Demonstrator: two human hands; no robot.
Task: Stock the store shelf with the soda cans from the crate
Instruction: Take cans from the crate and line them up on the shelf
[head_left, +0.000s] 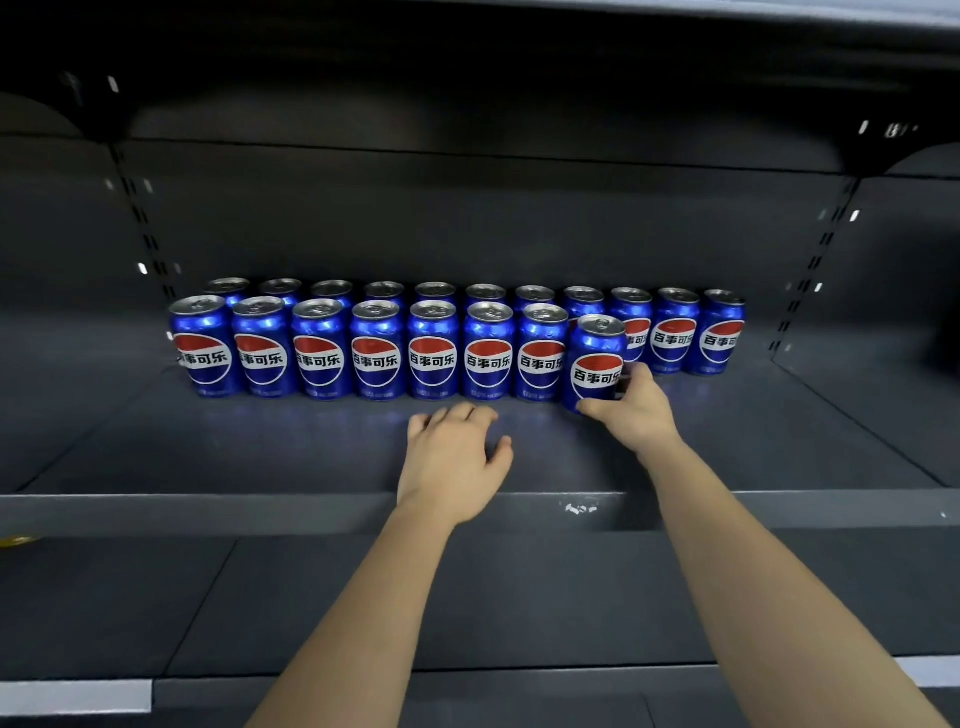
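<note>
Back row cans are mostly hidden behind the front row, only tops showing. Right hand loses its fingers behind the can it grips.

Dim scene. Soda cans carry bright glare; blue reflections on the shelf just before them; deep shadow above them; wide-angle bowing far to either side.
</note>
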